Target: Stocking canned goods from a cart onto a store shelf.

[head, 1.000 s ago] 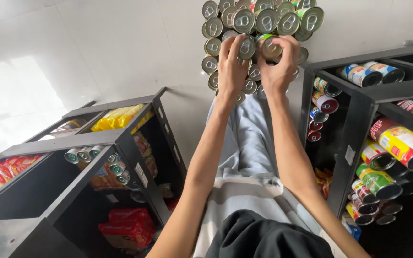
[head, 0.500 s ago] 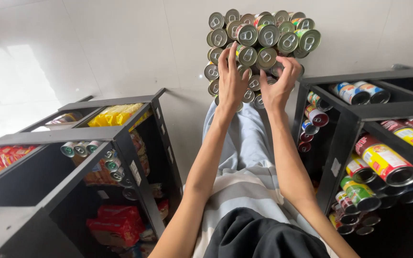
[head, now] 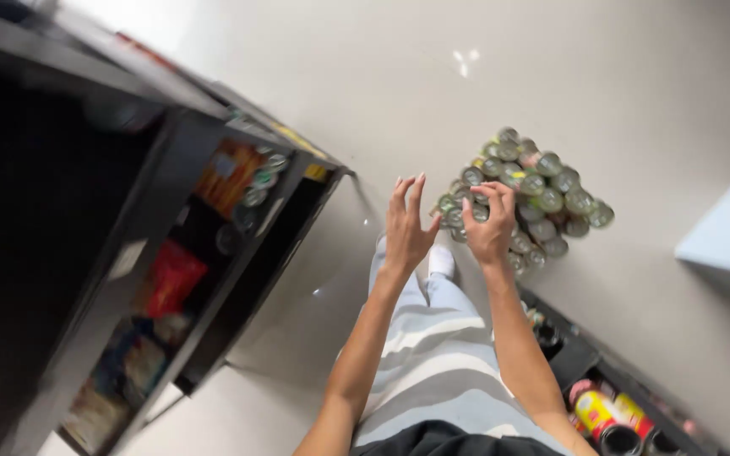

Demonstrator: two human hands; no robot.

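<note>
A black shelf unit (head: 213,219) runs down the left side, holding blurred cans (head: 257,184) and a red packet (head: 171,274) in its compartments. A second black shelf (head: 589,371) sits at lower right with a red and yellow can (head: 603,414) lying in it. A pale box (head: 724,232) rests on the glossy white floor (head: 297,93) at the right edge.

Cluster of cans (head: 525,198) at 1 o'clock: bright metal lids, glossy, with smooth printed paper or lacquer labels in green and yellow. Floor (head: 618,76): pale, smooth, polished, with a faint sheen. Shelf unit (head: 86,211) at 9 o'clock: black, matt, smooth panels; red packet (head: 169,274) inside looks like glossy plastic film. Trousers (head: 441,363) at 6 o'clock: soft striped cloth, matt. Cans in rack (head: 606,418) at 5 o'clock: glossy labels, metal rims.
</note>
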